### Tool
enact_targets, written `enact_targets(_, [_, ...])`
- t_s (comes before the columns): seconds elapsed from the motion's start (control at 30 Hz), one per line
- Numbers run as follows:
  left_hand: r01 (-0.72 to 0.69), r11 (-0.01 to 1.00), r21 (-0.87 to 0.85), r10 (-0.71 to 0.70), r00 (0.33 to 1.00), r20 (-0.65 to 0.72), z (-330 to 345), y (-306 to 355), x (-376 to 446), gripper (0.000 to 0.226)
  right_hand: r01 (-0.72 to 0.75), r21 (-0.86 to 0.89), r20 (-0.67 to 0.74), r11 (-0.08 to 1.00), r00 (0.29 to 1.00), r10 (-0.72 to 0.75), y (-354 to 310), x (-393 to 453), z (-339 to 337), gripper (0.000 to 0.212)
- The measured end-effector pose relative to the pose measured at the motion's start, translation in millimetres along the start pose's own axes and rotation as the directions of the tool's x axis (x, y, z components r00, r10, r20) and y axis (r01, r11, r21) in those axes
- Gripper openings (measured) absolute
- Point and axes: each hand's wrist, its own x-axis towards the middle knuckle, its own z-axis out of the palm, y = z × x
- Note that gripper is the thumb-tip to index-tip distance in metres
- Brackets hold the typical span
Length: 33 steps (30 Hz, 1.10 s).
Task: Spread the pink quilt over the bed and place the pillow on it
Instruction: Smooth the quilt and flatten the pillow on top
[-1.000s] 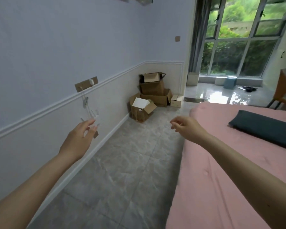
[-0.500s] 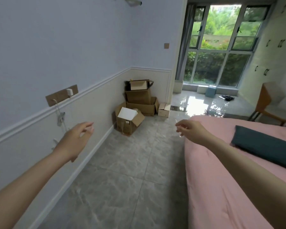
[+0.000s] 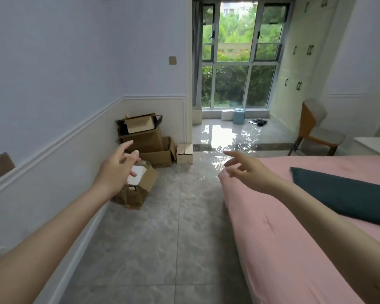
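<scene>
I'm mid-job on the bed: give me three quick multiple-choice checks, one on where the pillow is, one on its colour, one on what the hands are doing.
1. Where does the pillow lie?
A) floor B) on the pink quilt C) chair
2. What colour is the pillow?
A) white B) yellow C) dark teal
3. What do the hands hold?
A) nothing B) quilt corner C) box

Answers:
1 B: the dark teal flat pillow rests on the pink quilt spread over the bed.
2 C: its cover is dark teal.
3 A: the left hand and right hand hang in the air with fingers loose, no grip on anything.

Both arms reach forward, left hand [image 3: 116, 170] and right hand [image 3: 249, 172] loose-fingered, empty.
</scene>
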Motion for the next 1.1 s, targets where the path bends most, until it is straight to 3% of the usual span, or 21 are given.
enact_targets(0.07, [-0.019,0.999,-0.046,0.02,0.999,0.035,29,-9,63,0.041,-0.029,0.073,-0.03,0.997,0.999,0.032,24,58,-4,0.044])
enact_targets(0.17, [-0.106,0.994,0.022,0.103,0.989,0.105,53,-22,127,0.045,-0.029,-0.038,0.049,0.999,0.998,0.031,48,130,-9,0.045])
enact_targets(0.27, [-0.15,0.988,-0.037,0.154,0.979,0.137,69,-38,194,0.053,-0.024,-0.059,0.033,0.998,0.999,0.026,58,211,-11,0.046])
enact_targets(0.6, [-0.17,0.97,-0.175,0.197,0.969,0.151,146,-114,441,0.051,0.041,0.05,-0.044,0.998,0.998,-0.039,118,468,-6,0.044])
enact_targets(0.8, [-0.211,0.953,-0.216,0.264,0.929,0.258,240,-125,629,0.045,-0.073,0.1,-0.182,0.992,0.979,0.09,192,608,-52,0.043])
enact_targets(1.1, [-0.279,0.897,-0.342,0.401,0.84,0.367,439,-74,844,0.043,-0.237,0.146,-0.401,0.96,0.873,0.277,339,746,-170,0.041])
